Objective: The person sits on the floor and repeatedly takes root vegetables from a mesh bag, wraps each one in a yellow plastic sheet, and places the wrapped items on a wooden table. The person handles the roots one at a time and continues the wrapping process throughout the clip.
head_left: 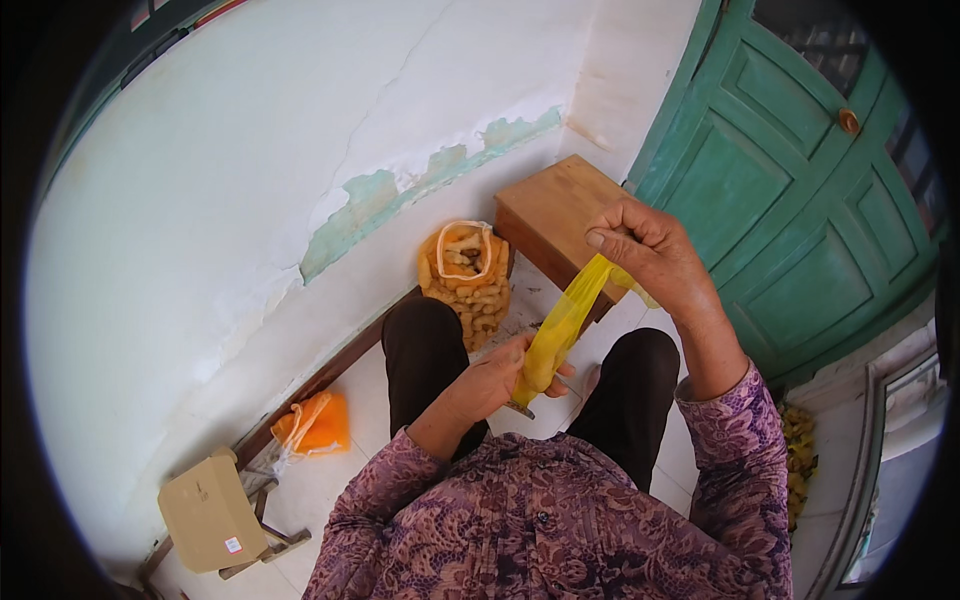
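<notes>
A small yellow mesh net bag (pixel 564 322) is stretched at a slant between my two hands, with pale rounded pieces showing through its lower part. My right hand (pixel 643 244) pinches the gathered upper end between thumb and fingers, above the wooden box. Lower down, over my lap, my left hand (pixel 510 375) is closed around the filled part. Below that hand juts the tip of a thin metal piece (pixel 520 409); the rest of it is hidden. Beyond my knees stands an orange mesh sack (pixel 480 304) full of knobbly tan pieces, its white drawstring looped on top.
A brown wooden box or stool (pixel 555 195) stands near the green panelled door (pixel 750 165). By the peeling wall lie a folded orange mesh bag (pixel 327 424) and a cardboard-covered stool (pixel 210 514). Yellowish bundles (pixel 799 457) sit at the right, behind my sleeve.
</notes>
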Action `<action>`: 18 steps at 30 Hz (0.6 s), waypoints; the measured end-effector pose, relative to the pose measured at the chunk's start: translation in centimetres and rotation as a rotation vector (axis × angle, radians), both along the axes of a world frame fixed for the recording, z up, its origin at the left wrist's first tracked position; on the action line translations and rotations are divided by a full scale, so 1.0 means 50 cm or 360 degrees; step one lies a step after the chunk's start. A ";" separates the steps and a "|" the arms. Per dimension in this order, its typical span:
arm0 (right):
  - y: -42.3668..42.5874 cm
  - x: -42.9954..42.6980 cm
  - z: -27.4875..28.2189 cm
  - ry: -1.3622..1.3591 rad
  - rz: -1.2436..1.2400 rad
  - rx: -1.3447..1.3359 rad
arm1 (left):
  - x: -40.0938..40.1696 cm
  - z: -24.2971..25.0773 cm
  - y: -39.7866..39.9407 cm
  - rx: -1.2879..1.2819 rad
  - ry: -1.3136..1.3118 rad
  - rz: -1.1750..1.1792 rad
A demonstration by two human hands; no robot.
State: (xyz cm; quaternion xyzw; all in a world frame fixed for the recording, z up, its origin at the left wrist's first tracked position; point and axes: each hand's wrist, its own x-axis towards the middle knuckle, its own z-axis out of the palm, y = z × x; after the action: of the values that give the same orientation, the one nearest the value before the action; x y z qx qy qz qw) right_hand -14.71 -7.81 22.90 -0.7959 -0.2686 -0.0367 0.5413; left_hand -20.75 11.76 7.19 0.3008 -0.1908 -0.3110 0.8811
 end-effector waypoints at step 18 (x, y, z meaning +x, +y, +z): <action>0.030 -0.019 0.033 0.0070 0.0117 -0.0047 | 0.107 0.081 -0.054 0.0972 -0.0748 0.0133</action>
State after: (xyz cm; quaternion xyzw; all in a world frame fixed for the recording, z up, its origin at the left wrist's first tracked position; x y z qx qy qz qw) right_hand -15.65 -6.30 24.55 -0.7941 -0.2862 0.0047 0.5362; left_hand -15.41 9.04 11.26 0.6199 -0.2738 -0.2397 0.6952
